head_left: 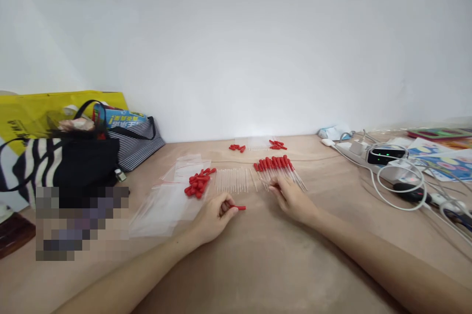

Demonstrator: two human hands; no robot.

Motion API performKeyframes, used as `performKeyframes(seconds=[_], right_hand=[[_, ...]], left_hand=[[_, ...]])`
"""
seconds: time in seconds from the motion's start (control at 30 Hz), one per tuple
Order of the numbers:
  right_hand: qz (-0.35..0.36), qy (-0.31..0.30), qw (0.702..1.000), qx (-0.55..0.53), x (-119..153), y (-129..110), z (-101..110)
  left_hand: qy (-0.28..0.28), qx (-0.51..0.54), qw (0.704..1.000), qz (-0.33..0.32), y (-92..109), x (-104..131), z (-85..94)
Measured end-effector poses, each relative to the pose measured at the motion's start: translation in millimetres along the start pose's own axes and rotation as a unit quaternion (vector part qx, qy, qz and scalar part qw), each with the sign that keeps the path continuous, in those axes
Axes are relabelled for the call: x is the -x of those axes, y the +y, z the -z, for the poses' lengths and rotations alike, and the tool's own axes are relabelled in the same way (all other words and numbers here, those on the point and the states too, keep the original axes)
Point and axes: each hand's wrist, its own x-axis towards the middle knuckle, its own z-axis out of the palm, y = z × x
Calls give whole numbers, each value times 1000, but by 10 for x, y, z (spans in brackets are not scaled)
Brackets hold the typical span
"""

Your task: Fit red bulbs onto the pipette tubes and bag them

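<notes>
My left hand (217, 215) pinches a red rubber dropper bulb (240, 208), whose open end points right. My right hand (293, 199) is closed at the fingertips on a thin clear glass tube (264, 182), beside the assembled droppers. Those droppers, with red bulbs (273, 162) on glass stems, lie side by side just beyond the right hand. A row of bare glass tubes (232, 180) lies between the hands, farther back. Left of that row, loose red bulbs (199, 184) are heaped on clear plastic bags (162, 206).
By the wall lie two small groups of red bulbs (237, 148) and a clear bag (252, 143). Bags, including a black one (81, 164), stand at left. White cables (391, 206), a power strip (344, 148) and printed sheets (448, 157) spread over the right side.
</notes>
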Motion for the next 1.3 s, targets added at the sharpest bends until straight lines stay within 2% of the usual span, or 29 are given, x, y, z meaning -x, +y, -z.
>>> performKeyframes(seconds=[0.13, 0.3, 0.4, 0.57, 0.83, 1.03, 1.3], right_hand=[[40, -14, 999, 3, 188, -3, 32], [70, -50, 996, 7, 161, -94, -20], [76, -62, 995, -13, 148, -138, -22], [66, -50, 996, -27, 163, -169, 1], [85, -12, 996, -17, 101, -231, -51], [90, -9, 996, -15, 97, -220, -75], [98, -7, 995, -25, 118, -214, -73]], left_hand=[[5, -23, 999, -39, -51, 10, -39], [-13, -44, 996, -72, -67, -16, -78], [0, -33, 997, -71, -36, -59, -119], [21, 26, 997, -62, 16, -107, -128], [-62, 90, 993, -51, -5, -82, -98], [-62, 63, 995, -52, 18, -90, -73], [-75, 130, 988, -43, 2, -95, -101]])
